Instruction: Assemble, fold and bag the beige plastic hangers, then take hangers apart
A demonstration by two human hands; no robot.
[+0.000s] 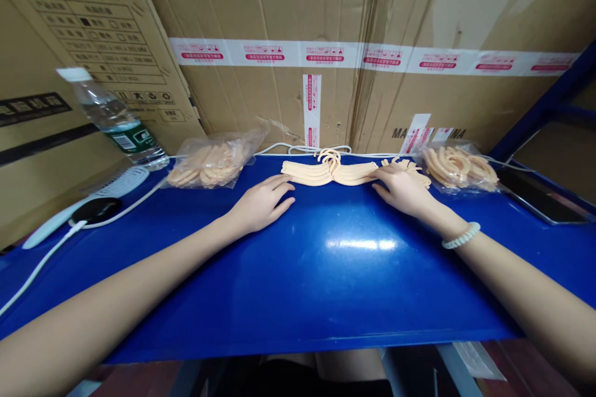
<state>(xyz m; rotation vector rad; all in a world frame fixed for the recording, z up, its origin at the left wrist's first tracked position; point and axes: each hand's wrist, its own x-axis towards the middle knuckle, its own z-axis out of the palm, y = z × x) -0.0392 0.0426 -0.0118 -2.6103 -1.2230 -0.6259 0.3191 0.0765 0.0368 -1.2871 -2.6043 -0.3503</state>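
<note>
Lying near the back of the blue table [298, 297], the hangers [316, 174] sit between two hands in a neat fan. They overlap so much that it is hard to count them, and their hooks bunch up in the middle. The left hand [261, 204] is loose, with its thumb spread away from its fingers and its fingertips at the left end of the fan. The right hand [403, 189] has its fingertips at the right end, but I cannot tell if it pinches the hangers or just touches them. It hides part of a loose pile [416, 171] just behind it. A clear bag [209, 161] stands on the left and another bag [460, 167] on the right; shiny, crinkled plastic blurs what is inside. A bottle [123, 120] leans at the far left, near a pale brush [116, 184]. On the brush's handle side is a black thing [100, 211] I cannot name. Its white cord [40, 266] is cut off at the left edge. Both arms run out of view too.
</note>
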